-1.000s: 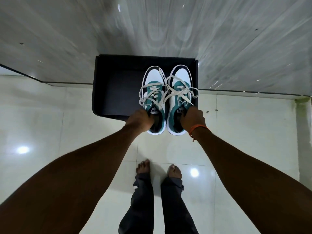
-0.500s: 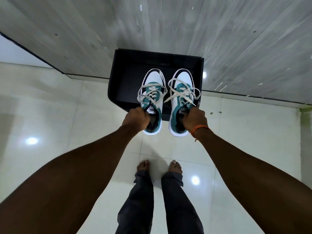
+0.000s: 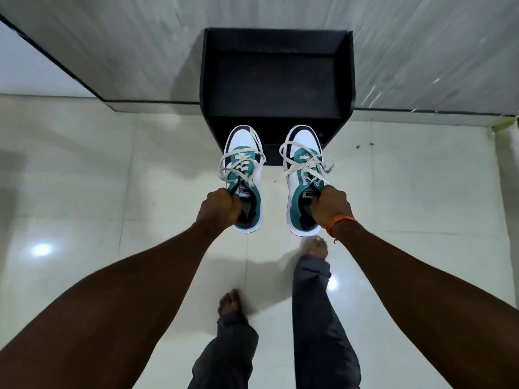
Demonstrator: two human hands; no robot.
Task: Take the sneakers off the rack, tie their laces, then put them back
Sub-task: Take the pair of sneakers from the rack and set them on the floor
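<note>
Two sneakers are up in the air, in front of the black rack's front edge, with loose white laces. The left sneaker (image 3: 245, 175) is held at its opening by the left hand (image 3: 219, 209), fingers closed on it. The right hand (image 3: 331, 206) grips the right sneaker (image 3: 302, 178) the same way. The rack (image 3: 276, 80) stands against the wall on the shiny floor (image 3: 112, 178).

Orange wrist thread (image 3: 338, 222), grey trousers (image 3: 320, 318)

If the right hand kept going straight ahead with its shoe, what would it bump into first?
Probably the black rack. The right hand points its sneaker toe-first at the rack's front edge; depth is hard to judge, so the gap is unclear.
</note>
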